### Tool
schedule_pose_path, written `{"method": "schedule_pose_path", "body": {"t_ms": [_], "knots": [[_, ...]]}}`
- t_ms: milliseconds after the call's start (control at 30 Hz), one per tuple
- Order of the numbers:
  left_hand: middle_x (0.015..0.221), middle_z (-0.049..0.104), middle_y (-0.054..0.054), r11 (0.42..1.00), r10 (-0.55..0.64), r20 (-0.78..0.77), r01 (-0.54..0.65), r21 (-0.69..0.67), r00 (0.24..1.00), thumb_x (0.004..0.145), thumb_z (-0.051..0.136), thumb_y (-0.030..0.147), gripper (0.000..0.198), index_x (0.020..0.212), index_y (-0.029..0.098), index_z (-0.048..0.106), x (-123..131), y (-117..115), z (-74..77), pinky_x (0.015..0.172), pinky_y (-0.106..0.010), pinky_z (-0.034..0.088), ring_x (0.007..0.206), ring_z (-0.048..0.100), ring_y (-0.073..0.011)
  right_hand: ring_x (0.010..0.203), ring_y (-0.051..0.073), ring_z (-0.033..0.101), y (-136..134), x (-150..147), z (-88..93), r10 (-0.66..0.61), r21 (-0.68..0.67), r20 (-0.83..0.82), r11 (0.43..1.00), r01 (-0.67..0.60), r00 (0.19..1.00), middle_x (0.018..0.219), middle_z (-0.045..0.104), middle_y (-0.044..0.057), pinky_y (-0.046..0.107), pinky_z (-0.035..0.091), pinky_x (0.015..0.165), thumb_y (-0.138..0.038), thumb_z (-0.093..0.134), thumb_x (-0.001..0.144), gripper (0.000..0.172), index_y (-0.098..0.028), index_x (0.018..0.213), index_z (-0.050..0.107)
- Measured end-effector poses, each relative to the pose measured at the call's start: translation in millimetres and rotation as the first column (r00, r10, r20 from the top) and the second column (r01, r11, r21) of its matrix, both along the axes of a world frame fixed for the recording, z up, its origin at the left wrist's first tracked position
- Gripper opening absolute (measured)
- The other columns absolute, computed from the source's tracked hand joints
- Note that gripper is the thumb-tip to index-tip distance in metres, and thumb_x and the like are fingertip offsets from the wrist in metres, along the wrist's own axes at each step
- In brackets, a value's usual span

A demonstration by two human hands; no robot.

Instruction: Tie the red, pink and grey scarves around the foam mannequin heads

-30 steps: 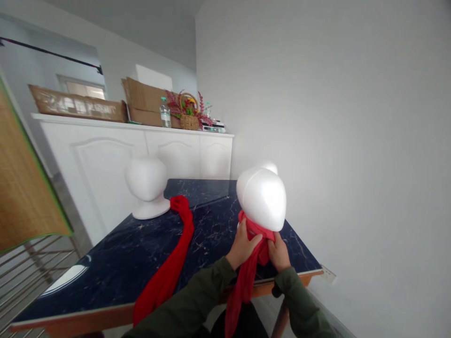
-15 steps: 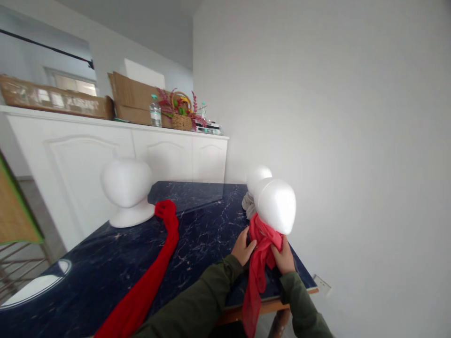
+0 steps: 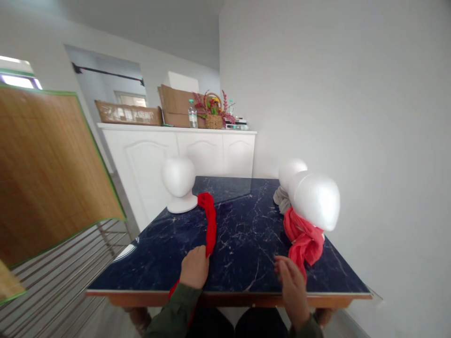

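My left hand (image 3: 195, 267) is closed on a long red scarf (image 3: 210, 220), which runs up the table to the foot of a bare white foam mannequin head (image 3: 178, 177) at the left. Past my fist the scarf hangs over the table's front edge. At the right, my right hand (image 3: 291, 287) holds nothing, its fingers apart and slightly blurred, beside the tail of a coral-red scarf (image 3: 306, 241). That scarf is wrapped and knotted round the neck of a second foam head (image 3: 316, 199). Behind it stands a third head (image 3: 292, 170) with a grey scarf (image 3: 282, 199) at its neck.
The dark blue marbled table (image 3: 243, 244) has a wooden edge. A white cabinet (image 3: 148, 150) behind it carries cardboard boxes (image 3: 179, 105), a water bottle (image 3: 192, 115) and a flower basket (image 3: 213, 121). A metal rack with a bamboo mat (image 3: 52, 173) stands at the left.
Both hands have let go of the coral-red scarf. My left hand has moved left and taken hold of the long red scarf. The view has turned left.
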State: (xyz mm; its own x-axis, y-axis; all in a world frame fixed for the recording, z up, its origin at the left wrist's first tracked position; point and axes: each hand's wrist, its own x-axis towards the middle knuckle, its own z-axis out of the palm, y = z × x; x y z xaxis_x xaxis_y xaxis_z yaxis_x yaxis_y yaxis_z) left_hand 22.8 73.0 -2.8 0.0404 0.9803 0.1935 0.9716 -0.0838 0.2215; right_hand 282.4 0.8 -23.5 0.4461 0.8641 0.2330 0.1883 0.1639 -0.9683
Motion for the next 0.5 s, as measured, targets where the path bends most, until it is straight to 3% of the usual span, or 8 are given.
{"method": "schedule_pose_path", "body": {"t_ms": [33,100,167,200,267,367,400,500], "knots": [[0.096,0.062,-0.015,0.998,-0.062,0.07,0.061,0.008,0.996,0.087,0.03,0.021,0.029,0.098,0.013,0.055,5,-6,1.6,0.08,-0.036,0.042,0.092,0.059,-0.0253,0.078,0.022,0.06,3,-28,6.9,0.265,-0.126,-0.121,0.952,-0.28,0.957,0.087,0.063,0.011,0.033,0.048,0.063,-0.061,0.044,0.076,0.05,-0.017,0.095,0.061],[0.101,0.062,-0.014,0.977,-0.213,0.198,0.214,0.02,0.957,0.087,0.03,0.022,0.03,0.107,0.015,0.052,19,-21,5.3,0.082,-0.033,0.042,0.094,0.059,-0.0237,0.078,0.021,0.062,16,-75,20.2,0.559,-0.241,-0.416,0.693,-0.679,0.718,0.084,0.065,0.011,0.032,0.048,0.061,-0.067,0.034,0.077,0.06,-0.016,0.094,0.061],[0.101,0.062,-0.014,0.937,-0.342,0.268,0.348,0.025,0.901,0.086,0.032,0.024,0.031,0.108,0.016,0.052,30,-41,9.4,0.081,-0.035,0.043,0.092,0.06,-0.0253,0.082,0.021,0.064,34,-105,29.9,0.624,-0.203,-0.606,0.477,-0.855,0.493,0.084,0.066,0.011,0.033,0.049,0.066,-0.071,0.027,0.078,0.067,-0.015,0.091,0.061],[0.099,0.063,-0.014,0.917,-0.387,0.29,0.398,0.021,0.876,0.086,0.033,0.026,0.031,0.106,0.016,0.054,32,-50,11.5,0.08,-0.037,0.043,0.09,0.06,-0.0264,0.085,0.022,0.064,44,-113,32.4,0.622,-0.165,-0.649,0.447,-0.879,0.438,0.086,0.067,0.012,0.035,0.049,0.07,-0.07,0.028,0.078,0.066,-0.014,0.089,0.061],[0.097,0.064,-0.013,0.885,-0.446,0.346,0.465,0.03,0.826,0.085,0.036,0.03,0.03,0.105,0.017,0.055,26,-64,14.9,0.08,-0.038,0.044,0.089,0.06,-0.0265,0.089,0.023,0.063,62,-118,32.2,0.581,-0.103,-0.662,0.555,-0.826,0.473,0.091,0.067,0.013,0.037,0.048,0.076,-0.065,0.041,0.076,0.055,-0.014,0.085,0.06],[0.098,0.064,-0.007,0.876,-0.451,0.462,0.478,0.064,0.764,0.083,0.044,0.034,0.032,0.11,0.022,0.054,-10,-57,16.5,0.084,-0.034,0.044,0.091,0.059,-0.0218,0.095,0.024,0.061,84,-100,20.1,0.363,-0.069,-0.51,0.886,-0.458,0.78,0.099,0.066,0.012,0.039,0.045,0.083,-0.056,0.055,0.072,0.041,-0.016,0.081,0.059],[0.097,0.064,-0.006,0.892,-0.421,0.495,0.445,0.076,0.76,0.082,0.046,0.035,0.033,0.111,0.022,0.053,-27,-45,15.6,0.085,-0.033,0.044,0.09,0.059,-0.0204,0.097,0.025,0.06,90,-90,14.0,0.245,-0.043,-0.408,0.957,-0.287,0.879,0.1,0.066,0.012,0.039,0.043,0.087,-0.055,0.055,0.071,0.04,-0.017,0.081,0.059],[0.097,0.063,-0.006,0.961,-0.27,0.556,0.252,0.11,0.786,0.079,0.049,0.04,0.038,0.111,0.019,0.053,-83,17,10.6,0.086,-0.033,0.044,0.09,0.059,-0.02,0.101,0.024,0.057,100,-57,-5.9,-0.049,0.076,-0.11,0.995,0.057,0.993,0.1,0.065,0.012,0.037,0.037,0.094,-0.054,0.051,0.073,0.043,-0.014,0.087,0.061]]}}
